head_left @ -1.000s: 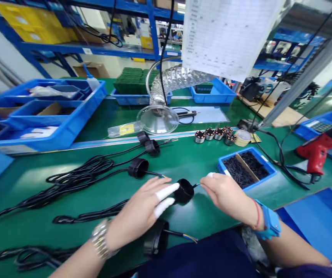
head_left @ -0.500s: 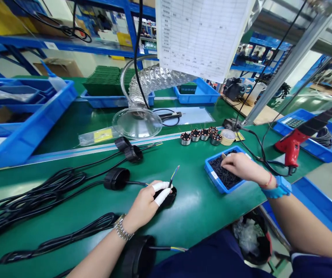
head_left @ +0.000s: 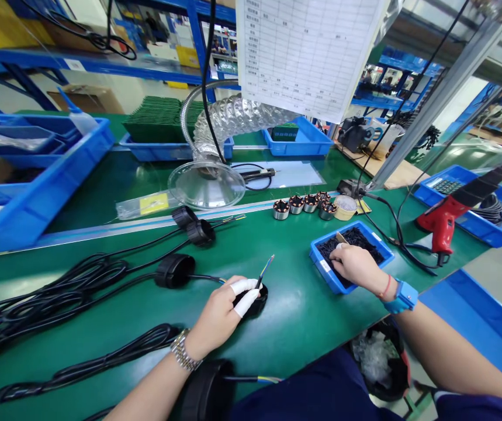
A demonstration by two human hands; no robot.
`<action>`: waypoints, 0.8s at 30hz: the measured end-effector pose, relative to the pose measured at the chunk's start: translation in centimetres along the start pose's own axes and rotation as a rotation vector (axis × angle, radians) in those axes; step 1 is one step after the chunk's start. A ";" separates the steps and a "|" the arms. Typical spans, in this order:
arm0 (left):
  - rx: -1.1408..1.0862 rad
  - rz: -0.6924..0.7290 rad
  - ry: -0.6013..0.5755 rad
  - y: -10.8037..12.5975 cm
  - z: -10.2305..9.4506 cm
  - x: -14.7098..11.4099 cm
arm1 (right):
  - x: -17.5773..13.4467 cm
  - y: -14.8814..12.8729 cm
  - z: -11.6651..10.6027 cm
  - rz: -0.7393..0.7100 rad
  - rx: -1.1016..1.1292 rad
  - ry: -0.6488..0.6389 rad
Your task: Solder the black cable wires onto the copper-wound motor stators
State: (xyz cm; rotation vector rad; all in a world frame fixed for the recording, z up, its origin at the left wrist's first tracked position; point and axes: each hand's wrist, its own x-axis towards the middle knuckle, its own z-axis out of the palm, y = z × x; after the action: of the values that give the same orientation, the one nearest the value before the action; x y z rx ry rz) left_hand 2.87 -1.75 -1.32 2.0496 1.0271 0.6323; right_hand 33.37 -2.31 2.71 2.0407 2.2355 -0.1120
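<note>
My left hand [head_left: 222, 310], with white covers on thumb and finger, pinches a black cable [head_left: 258, 285] near its end. Thin coloured wires [head_left: 267, 267] stick up from that end. Just under the fingertips is a black round cap [head_left: 257, 302], partly hidden by the hand. My right hand [head_left: 356, 266] reaches into a small blue bin [head_left: 327, 275] full of short black tube pieces [head_left: 362, 238]. Its fingers are bent together among the pieces; whatever they hold is hidden. A tan strip [head_left: 340, 237] pokes up beside them.
Black cables [head_left: 88, 275] with round caps [head_left: 176, 270] lie at left. Several copper-wound stators [head_left: 281, 209] stand behind the bin. A red heat gun [head_left: 446, 219] is at right, a fume funnel [head_left: 207, 184] at the back, a large black cap [head_left: 209, 389] in front.
My right hand has shifted left and nearer to me within the bin, uncovering more tube pieces and the tan strip. My left hand keeps its pinch on the cable, almost unmoved.
</note>
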 end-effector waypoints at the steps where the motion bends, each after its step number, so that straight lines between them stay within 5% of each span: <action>1: 0.003 0.002 0.002 0.0 0.0 0.0 | 0.0 0.2 -0.2 0.006 0.013 0.003; 24: -0.013 0.007 -0.013 -0.1 0.3 0.0 | 2.1 -0.3 -0.5 0.069 0.240 -0.095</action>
State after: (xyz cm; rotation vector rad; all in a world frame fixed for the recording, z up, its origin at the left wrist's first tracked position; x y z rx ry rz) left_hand 3.03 -1.84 -1.65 2.0445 1.0062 0.6265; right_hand 32.89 -0.16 2.88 2.1743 2.1834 -0.4817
